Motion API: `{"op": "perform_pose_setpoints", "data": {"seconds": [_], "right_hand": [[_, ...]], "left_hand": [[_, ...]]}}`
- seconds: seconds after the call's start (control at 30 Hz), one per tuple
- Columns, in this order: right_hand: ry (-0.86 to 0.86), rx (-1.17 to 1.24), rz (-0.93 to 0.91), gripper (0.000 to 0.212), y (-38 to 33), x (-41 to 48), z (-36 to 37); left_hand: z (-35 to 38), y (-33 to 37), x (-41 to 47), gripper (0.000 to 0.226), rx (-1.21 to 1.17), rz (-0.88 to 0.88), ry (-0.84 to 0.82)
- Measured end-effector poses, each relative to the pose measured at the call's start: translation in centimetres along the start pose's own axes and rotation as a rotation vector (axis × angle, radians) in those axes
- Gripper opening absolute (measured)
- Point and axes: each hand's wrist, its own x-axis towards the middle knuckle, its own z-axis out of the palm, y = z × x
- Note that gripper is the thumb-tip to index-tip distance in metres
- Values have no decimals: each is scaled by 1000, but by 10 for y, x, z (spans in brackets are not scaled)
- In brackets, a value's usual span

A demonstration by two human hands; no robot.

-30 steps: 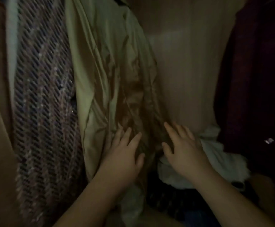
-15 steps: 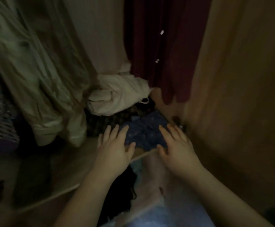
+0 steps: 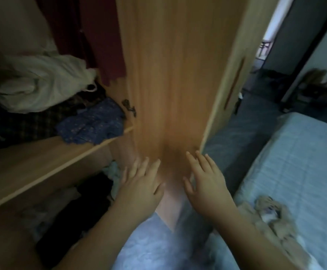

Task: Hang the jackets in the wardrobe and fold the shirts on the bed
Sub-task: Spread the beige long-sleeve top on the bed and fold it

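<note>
Perhaps touching the upright wardrobe door [image 3: 178, 75], left hand [image 3: 141, 190] and right hand [image 3: 207, 184] spread empty fingers.

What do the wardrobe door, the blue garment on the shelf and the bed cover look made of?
Wardrobe door: wood-grain board, probably laminate, matt; the grain is even and straight, with no glare.
Blue garment: thin cloth, crumpled, with a small pale print.
Bed cover: light blue fabric with faint grid lines, perhaps quilted.

Wardrobe shelf [image 3: 32, 162] holds blue cloth [image 3: 92, 125], white bundle [image 3: 40, 84].
</note>
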Motion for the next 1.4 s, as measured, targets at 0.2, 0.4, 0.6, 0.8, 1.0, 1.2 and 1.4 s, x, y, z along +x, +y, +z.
{"op": "perform_pose_setpoints", "data": {"seconds": [0.2,0.4,0.6,0.8,1.0,1.2,1.4], "right_hand": [[0,-45,187,69,137,-124,-57],[-49,-83,377,68,243,-236,-87],[-45,-53,555,68,313,-301,-104],[-69,-3,671,66,362,-309,-81],[-193,13,689,67,399,-285,-39],[-387,-15,724,65,457,-241,4],[-526,107,774,63,509,-204,64]], "left_hand": [[56,158,-27,67,-43,167,-103],[124,300,-50,67,2,336,-243],[176,387,-71,64,11,471,-350],[218,395,-62,64,-18,458,-452],[272,383,-21,61,-82,406,-544],[346,379,35,58,-42,407,-695],[424,372,79,57,55,531,-871]]}}
